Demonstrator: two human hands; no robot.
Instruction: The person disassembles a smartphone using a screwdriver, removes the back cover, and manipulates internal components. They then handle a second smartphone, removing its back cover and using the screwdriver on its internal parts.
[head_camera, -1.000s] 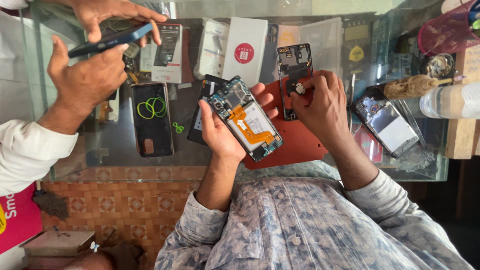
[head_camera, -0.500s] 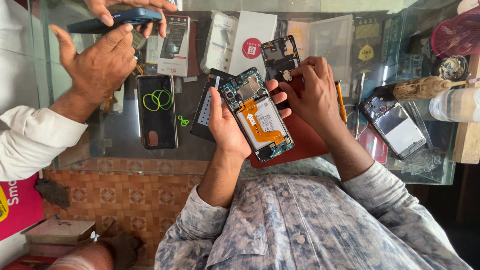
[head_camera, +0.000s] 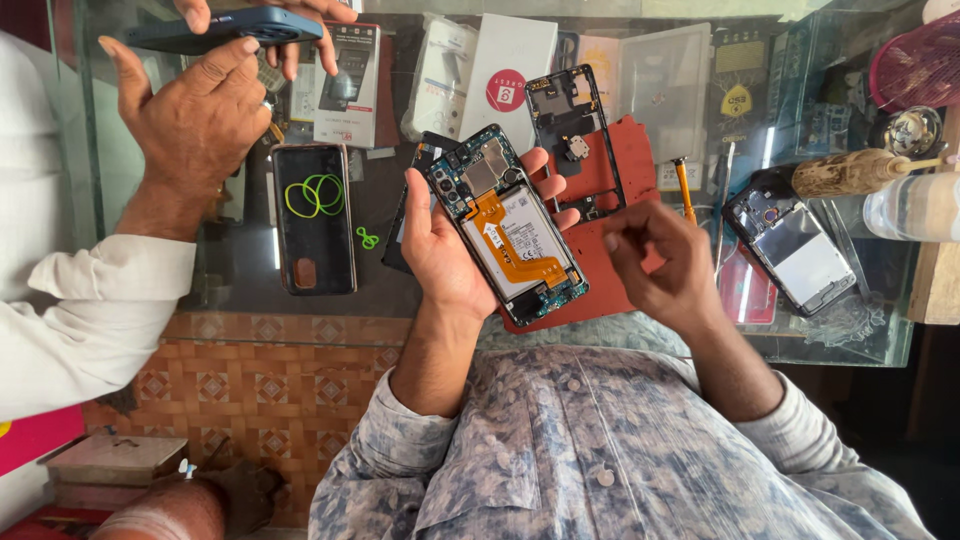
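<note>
My left hand (head_camera: 445, 250) grips the opened phone (head_camera: 508, 225), its insides facing me, above the glass worktop (head_camera: 400, 290). My right hand (head_camera: 665, 265) hovers beside it, fingertips pinched together; I cannot tell whether they hold anything.

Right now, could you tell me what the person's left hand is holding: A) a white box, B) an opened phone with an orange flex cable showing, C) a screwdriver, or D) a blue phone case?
B: the left hand cradles the opened phone, its back off, with the orange flex cable exposed.
</note>
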